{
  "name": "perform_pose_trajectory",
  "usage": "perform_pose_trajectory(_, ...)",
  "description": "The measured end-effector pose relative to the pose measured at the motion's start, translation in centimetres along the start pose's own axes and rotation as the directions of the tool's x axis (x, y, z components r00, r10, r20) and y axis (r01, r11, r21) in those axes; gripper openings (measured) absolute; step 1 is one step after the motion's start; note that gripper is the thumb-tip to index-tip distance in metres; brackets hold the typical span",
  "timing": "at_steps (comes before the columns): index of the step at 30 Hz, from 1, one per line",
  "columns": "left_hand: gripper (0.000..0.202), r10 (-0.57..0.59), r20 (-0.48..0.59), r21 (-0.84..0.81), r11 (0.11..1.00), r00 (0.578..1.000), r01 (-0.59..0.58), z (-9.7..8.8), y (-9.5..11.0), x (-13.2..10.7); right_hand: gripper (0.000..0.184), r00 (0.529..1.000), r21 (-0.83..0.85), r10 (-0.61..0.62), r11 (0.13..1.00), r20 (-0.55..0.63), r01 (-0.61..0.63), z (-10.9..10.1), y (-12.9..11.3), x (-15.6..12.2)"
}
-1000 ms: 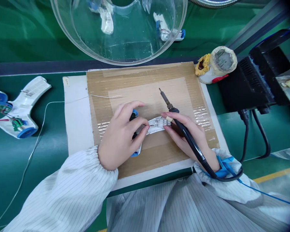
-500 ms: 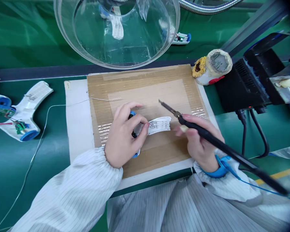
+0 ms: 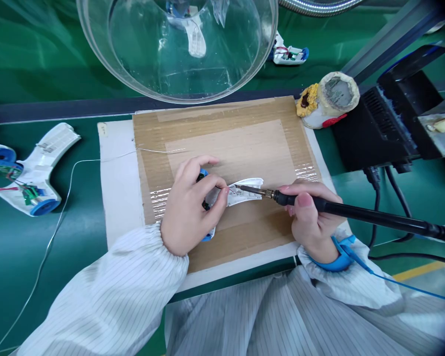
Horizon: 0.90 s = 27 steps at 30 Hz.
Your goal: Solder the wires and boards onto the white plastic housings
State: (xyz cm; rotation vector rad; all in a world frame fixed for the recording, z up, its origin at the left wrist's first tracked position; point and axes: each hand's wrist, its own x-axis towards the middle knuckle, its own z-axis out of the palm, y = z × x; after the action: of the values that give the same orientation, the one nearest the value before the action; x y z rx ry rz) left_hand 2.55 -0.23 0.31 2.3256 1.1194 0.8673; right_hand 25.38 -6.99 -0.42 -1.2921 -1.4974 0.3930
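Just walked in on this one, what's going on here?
A person at a green bench has their left hand gripping a white plastic housing over a taped cardboard mat. Their right hand holds a soldering iron, its tip over the housing. A large clear plastic dome sits beyond the mat.

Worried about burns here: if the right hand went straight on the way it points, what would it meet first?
The soldering iron in the right hand would bring its tip to the white plastic housing in the left hand first; it looks already there, though depth is unclear.
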Motion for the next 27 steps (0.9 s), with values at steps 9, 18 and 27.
perform_pose_trajectory(9, 0.015, -0.002, -0.001, -0.006, 1.000, 1.000, 0.002, 0.0, 0.0, 0.0, 0.027, 0.993, 0.035, 0.056, 0.998, -0.101, -0.053, 0.2, 0.0, -0.1)
perform_pose_trajectory(18, 0.012, 0.033, -0.018, -0.016, 0.999, 0.999, -0.034, -0.3, 0.1, -0.1, 0.057, 0.948, -0.102, -0.066, 0.989, 0.312, 0.103, 0.4, 1.0, 0.5)
perform_pose_trajectory(27, 0.018, 0.233, -0.177, 0.032, 0.972, 0.956, -0.232, -2.3, 1.1, -0.6, 0.080, 0.927, -0.100, -0.350, 0.926, 0.133, 0.363, 0.0, -0.7, 0.6)
